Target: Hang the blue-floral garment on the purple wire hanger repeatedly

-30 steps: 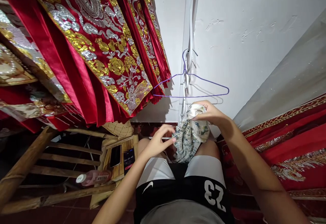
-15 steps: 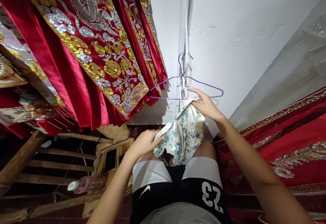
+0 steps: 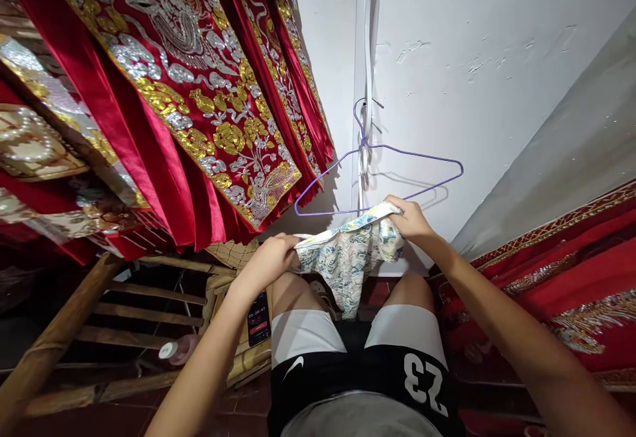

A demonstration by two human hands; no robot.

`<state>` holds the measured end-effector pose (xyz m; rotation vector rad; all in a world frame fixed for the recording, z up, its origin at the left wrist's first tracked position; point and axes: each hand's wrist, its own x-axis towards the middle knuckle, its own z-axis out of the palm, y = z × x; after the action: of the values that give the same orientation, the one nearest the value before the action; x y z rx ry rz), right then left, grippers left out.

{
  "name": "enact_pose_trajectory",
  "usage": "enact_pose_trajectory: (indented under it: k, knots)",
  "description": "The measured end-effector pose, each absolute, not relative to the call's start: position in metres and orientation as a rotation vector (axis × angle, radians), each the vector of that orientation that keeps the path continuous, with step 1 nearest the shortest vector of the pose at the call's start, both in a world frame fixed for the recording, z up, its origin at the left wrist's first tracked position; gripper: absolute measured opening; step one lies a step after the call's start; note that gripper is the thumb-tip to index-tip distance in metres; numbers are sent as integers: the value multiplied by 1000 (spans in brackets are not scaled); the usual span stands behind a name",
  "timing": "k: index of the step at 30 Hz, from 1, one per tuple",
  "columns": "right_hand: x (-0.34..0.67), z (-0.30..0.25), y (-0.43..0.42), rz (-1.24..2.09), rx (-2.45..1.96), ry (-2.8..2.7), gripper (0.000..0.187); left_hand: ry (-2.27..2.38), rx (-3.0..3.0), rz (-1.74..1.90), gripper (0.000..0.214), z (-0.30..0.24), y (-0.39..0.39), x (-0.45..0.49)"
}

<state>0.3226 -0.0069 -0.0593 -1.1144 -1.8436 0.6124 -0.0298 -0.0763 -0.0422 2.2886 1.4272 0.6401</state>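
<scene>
A small white garment [image 3: 348, 258] with a blue, green and yellow print is stretched out above my lap. I cannot tell what kind of garment it is. Its banded edge runs between my hands. My left hand [image 3: 275, 258] is closed on the left end of that edge. On the right, my right hand [image 3: 410, 218] pinches the other end, a little higher. Just beyond the garment, a purple wire hanger [image 3: 422, 153] hangs on the wall by its hook, carrying nothing. The garment's lower part droops between my knees.
Red embroidered clothes [image 3: 233, 132] hang at the left. More red sequined fabric [image 3: 586, 291] is at the right. A bamboo chair [image 3: 54, 331] stands at lower left, near a pink bottle [image 3: 179, 349]. A lit phone [image 3: 258, 323] lies on a wooden surface. Behind is a white wall [image 3: 472, 40].
My hands have moved apart, and the garment's edge is now drawn out wider. The hanger has turned slightly. My view has shifted a little to the left.
</scene>
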Motion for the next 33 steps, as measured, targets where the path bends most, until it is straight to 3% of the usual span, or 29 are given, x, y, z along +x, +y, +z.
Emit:
enact_pose_trajectory:
  k: [3,7,15,18,23,25,27,33]
  knots:
    - [331,-41,-19,519,-1160,-1833,7,1339,2216,1017,16,-29,-60,-27]
    - [328,-28,-26,462,-1181,-1838,15,1234,2134,1339,13,-6,-45,-8]
    - [305,-37,-32,639,-1074,-1739,20,1102,2145,1391,42,4,-2,38]
    - [317,-38,-30,593,-1079,-1764,13,1063,2137,1394,43,4,14,38]
    - [364,-21,-29,179,-1330,-1467,79,1029,2107,1310,42,17,22,25]
    - [380,-10,-24,93,-1440,-1453,94,1030,2024,1221,41,25,22,21]
    - [390,3,-13,57,-1524,-1543,90,1038,1944,1147,41,32,22,17]
    - [405,30,24,348,-1500,-1761,34,1020,1716,1138,43,47,24,1]
